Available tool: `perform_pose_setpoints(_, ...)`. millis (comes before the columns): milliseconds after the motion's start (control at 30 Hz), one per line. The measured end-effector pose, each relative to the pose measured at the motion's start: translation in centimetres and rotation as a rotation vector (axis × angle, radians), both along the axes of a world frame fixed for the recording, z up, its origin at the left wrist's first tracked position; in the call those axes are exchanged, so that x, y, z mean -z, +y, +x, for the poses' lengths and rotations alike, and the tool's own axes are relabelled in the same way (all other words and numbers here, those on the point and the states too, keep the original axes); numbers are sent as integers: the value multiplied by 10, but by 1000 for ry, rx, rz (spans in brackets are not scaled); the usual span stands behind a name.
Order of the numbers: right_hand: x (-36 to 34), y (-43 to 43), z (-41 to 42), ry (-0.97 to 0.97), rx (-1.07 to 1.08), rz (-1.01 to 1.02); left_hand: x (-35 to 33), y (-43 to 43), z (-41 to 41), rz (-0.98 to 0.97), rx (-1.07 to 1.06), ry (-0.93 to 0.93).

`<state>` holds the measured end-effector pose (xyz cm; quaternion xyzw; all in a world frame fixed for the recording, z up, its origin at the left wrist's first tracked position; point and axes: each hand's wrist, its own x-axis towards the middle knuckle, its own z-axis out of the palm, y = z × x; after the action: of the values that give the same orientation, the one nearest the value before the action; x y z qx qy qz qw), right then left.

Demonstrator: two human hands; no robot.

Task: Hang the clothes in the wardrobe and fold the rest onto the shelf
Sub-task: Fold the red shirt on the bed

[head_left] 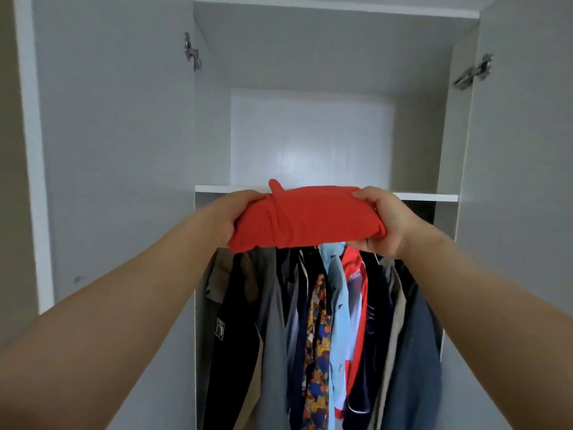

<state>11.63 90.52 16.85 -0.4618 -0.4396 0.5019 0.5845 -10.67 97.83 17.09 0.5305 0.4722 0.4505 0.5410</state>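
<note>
Your head camera looks straight into the open wardrobe (310, 135), from close before it. The shelf (428, 197) sits at centre, the hanging clothes (335, 321) at 6 o'clock.

Folded red garment (305, 217): held level in front of the shelf (428, 197) edge, left hand (231, 214) gripping its left end, right hand (383, 223) gripping its right end. Hanging clothes (322, 336): packed below the shelf, dark, grey, blue, patterned. Wardrobe doors (124, 150): open either side of the shelf; hinges (191, 51) above.
</note>
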Motion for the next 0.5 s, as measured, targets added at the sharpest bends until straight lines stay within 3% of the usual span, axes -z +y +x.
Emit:
perform_pose_setpoints(267,-71,163,25,161,-212,181,-59,130,17,81,-79,-185)
perform_pose_setpoints(500,-94,288,6,240,-197,343,-85,226,27,119,-313,-425)
